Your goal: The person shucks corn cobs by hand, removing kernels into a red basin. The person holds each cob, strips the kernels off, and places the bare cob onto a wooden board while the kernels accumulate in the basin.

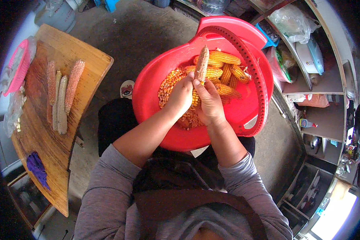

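Observation:
Both of my hands grip one partly shelled ear of corn (202,64), held upright above a red plastic basket (147,81). Its upper end is a bare cob, while yellow kernels still cover the lower part between my palms. My left hand (180,94) wraps it from the left. My right hand (210,103) closes around it from the right, thumb pressed near the edge of the kernels. Loose corn kernels (169,87) lie in the basket's left and near part. Several unshelled ears of corn (226,73) are piled at its far right side.
A wooden table (94,63) stands to the left, bearing several bare corncobs (73,85), a purple cloth (37,169) and a pink plastic basket (19,67). The basket's perforated red handle (259,90) arches over its right side. Shelves (318,87) with bags and containers line the right.

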{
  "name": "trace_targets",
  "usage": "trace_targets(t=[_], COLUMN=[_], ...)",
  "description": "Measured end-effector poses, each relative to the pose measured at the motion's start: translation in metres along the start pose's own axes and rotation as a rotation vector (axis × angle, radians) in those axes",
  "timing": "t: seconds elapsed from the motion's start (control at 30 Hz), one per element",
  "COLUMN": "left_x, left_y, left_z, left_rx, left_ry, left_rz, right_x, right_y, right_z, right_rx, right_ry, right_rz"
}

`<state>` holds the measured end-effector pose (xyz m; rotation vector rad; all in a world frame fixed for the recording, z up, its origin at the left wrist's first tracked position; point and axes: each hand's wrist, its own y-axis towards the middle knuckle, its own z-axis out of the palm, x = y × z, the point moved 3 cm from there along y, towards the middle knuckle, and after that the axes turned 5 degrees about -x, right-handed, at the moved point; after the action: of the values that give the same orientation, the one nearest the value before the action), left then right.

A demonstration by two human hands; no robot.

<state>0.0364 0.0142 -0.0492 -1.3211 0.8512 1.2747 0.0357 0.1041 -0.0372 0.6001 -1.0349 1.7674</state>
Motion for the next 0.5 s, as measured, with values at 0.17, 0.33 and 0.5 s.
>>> trace_targets(t=[0.17, 0.33, 0.5], left_x=[0.002, -0.010, -0.020], left_y=[-0.001, -0.004, -0.011], left_z=[-0.001, 0.004, 0.005], left_rx=[0.033, 0.055, 0.009], left_ry=[0.127, -0.272, -0.236], left_rz=[0.058, -0.202, -0.272], right_x=[-0.003, 0.007, 0.012], right_y=[0.005, 0.005, -0.001], right_z=[-0.004, -0.001, 0.004], right_rx=[-0.049, -0.003, -0.027], right_ry=[-0.015, 0.150, -0.519], right_rz=[0.088, 0.138, -0.113])
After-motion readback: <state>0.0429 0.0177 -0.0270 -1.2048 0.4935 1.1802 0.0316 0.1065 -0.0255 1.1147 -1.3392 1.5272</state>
